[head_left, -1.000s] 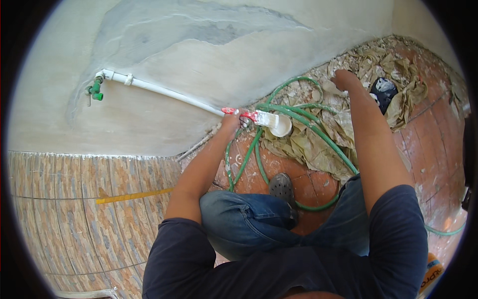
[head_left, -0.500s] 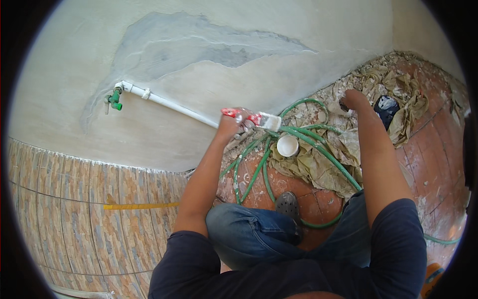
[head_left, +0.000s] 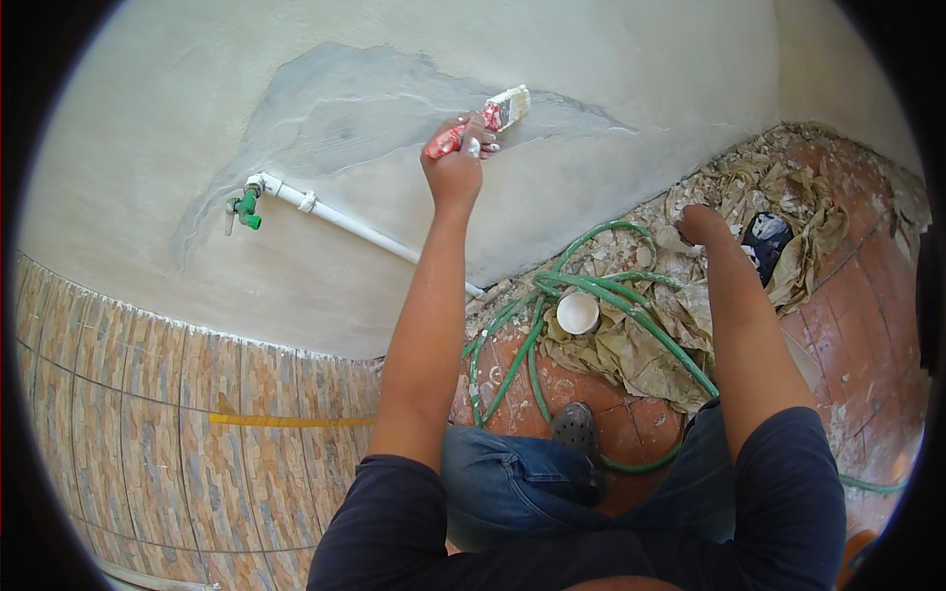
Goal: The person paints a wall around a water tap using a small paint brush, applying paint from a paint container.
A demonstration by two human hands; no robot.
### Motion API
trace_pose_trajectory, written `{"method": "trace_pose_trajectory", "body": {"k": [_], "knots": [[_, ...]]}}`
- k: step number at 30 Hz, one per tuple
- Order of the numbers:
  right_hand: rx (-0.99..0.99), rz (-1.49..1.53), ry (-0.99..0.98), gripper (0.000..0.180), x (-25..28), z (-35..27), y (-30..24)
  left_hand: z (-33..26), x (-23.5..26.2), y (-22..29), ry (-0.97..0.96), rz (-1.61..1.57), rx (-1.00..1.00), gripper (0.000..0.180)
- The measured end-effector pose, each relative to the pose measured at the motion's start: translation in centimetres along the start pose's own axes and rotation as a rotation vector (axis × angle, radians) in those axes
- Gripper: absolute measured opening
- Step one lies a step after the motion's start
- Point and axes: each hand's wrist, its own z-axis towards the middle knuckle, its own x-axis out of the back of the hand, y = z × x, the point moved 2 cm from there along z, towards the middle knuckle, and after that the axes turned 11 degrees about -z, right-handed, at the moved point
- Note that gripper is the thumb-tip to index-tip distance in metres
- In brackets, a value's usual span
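My left hand is raised to the wall and closed round the red handle of a paintbrush. The brush's pale, paint-caked bristles point up and right, over the grey damp-looking patch on the plaster. White smears mark the fingers. Low on the right, my right hand hangs over rubble and crumpled cloth beside a dark, white-smeared object. Its fingers are mostly hidden, and I cannot make out whether it holds anything. A white tub stands on the floor between my arms.
A white pipe with a green tap runs along the wall. Green hose loops over the floor around the tub. A dirty tan sheet lies among plaster debris. At left are stone-look tiles with a yellow strip.
My left hand has lifted the brush from near the pipe's lower end up to the grey wall patch. The right hand stays almost where it was. The view has shifted slightly.
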Motion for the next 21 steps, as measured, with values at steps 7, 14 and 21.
{"method": "trace_pose_trajectory", "body": {"k": [7, 14, 21], "knots": [[-0.001, 0.044, -0.016, 0.038, 0.2, -0.6, 1.9, -0.1, 2.5, 0.3, 0.082, 0.229, -0.303, 0.013], [-0.047, 0.032, -0.021, 0.039, -0.7, -0.1, 1.8, 0.6, 6.0, 6.8, 0.224, 0.258, -0.554, 0.012], [-0.056, 0.000, -0.037, 0.037, -0.7, -0.2, 0.4, 0.1, 3.8, 6.3, 0.119, 0.847, -0.885, 0.007]]}}
